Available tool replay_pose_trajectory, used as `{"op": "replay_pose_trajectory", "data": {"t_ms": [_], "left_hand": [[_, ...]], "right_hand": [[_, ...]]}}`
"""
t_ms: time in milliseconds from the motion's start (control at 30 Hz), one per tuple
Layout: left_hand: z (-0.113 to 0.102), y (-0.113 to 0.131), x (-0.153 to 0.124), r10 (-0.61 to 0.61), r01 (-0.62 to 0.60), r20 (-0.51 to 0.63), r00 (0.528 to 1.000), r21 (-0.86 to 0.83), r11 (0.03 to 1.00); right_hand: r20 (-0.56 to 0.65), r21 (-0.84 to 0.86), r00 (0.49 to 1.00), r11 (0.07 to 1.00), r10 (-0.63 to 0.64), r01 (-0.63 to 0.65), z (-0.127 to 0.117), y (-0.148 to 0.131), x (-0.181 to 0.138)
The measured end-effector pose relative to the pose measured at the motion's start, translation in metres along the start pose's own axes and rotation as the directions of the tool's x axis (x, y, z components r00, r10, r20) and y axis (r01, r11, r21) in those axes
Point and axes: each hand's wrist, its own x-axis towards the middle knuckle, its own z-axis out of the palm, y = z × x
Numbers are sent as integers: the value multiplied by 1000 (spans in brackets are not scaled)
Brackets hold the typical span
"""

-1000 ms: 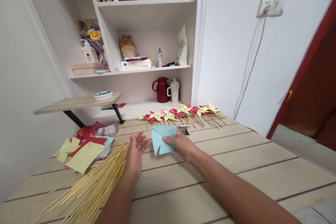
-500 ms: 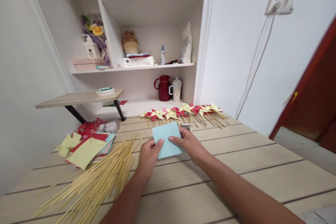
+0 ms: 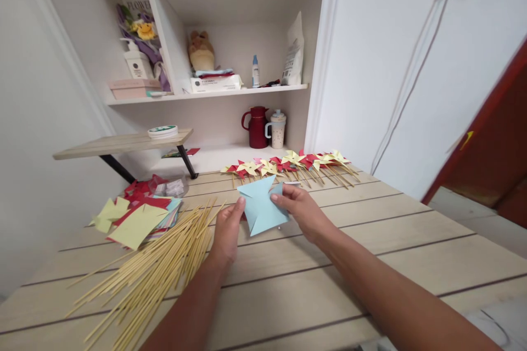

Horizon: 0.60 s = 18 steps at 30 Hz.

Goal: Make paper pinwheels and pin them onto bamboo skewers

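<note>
Both my hands hold a light blue paper square (image 3: 260,209) with cut, folded corners above the wooden table (image 3: 370,252). My left hand (image 3: 229,228) pinches its left edge, fingers closed. My right hand (image 3: 300,208) pinches its right side, folding a corner inward. A heap of thin bamboo sticks (image 3: 156,269) lies just left of my left arm. Beyond the paper, a row of finished red and yellow pinwheels (image 3: 288,165) lies along the table's far edge.
A stack of coloured paper squares (image 3: 138,219) and a clear plastic bag (image 3: 171,186) sit at the left. A small raised board (image 3: 119,145) carries a tape roll. Shelves behind hold a red jug (image 3: 257,127), cup and bottles. A red door (image 3: 489,142) stands at right.
My left hand came from open beside the paper to gripping its left edge. The blue paper was flattened between both hands, then one corner was folded up. The camera tilted downward slightly.
</note>
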Motion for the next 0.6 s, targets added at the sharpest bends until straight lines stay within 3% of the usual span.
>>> {"op": "replay_pose_trajectory", "data": {"t_ms": [233, 600], "left_hand": [[-5, -3, 2, 66, -66, 10, 998, 24, 998], [0, 5, -2, 60, -60, 59, 996, -3, 998]], "right_hand": [[-32, -49, 999, 999, -10, 8, -4, 3, 3], [-50, -91, 997, 995, -56, 51, -5, 3, 4]]}}
